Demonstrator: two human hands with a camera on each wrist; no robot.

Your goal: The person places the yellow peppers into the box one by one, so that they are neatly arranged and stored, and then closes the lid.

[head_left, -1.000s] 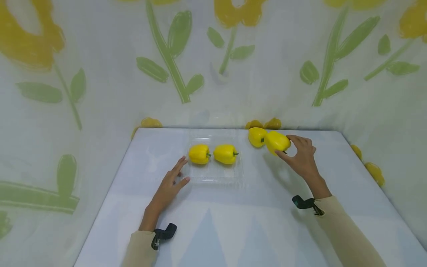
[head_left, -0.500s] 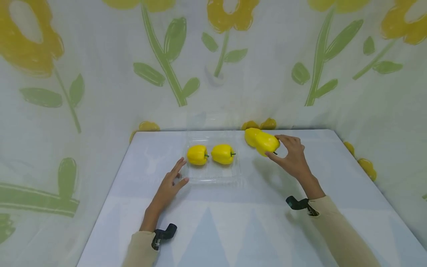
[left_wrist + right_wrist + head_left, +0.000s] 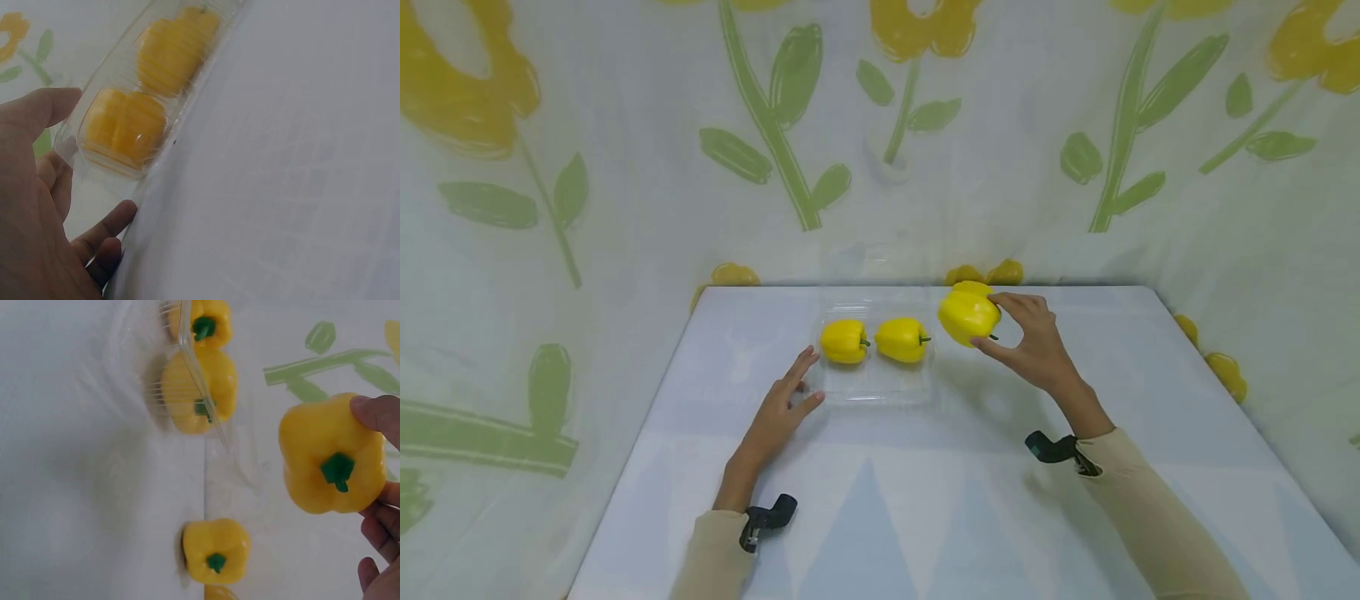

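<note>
Since a second ago my right hand (image 3: 1033, 342) has carried the yellow bell pepper (image 3: 968, 314) leftward, off the table and away from its neighbour, so that it now hangs just beside the right edge of the clear plastic tray (image 3: 880, 385). My left hand (image 3: 778, 410) has stayed where it was.

Two peppers already lie in the tray: the left tray pepper (image 3: 845, 341) nearest my left hand, and the right tray pepper (image 3: 902, 339) next to it, both on their sides with stems pointing toward my right hand. A third is in my grip, not yet set down. The wrist view shows one more loose pepper (image 3: 215, 550) resting on the table beyond my right hand, with the edge of another just past it, so I judge the work about half done.

My right hand is clamped on the lifted pepper, thumb and fingertips (image 3: 377, 412) curled round its stem end. My left hand lies flat with fingers straight and spread, holding nothing, its fingertips touching the near left corner of the tray.
</note>
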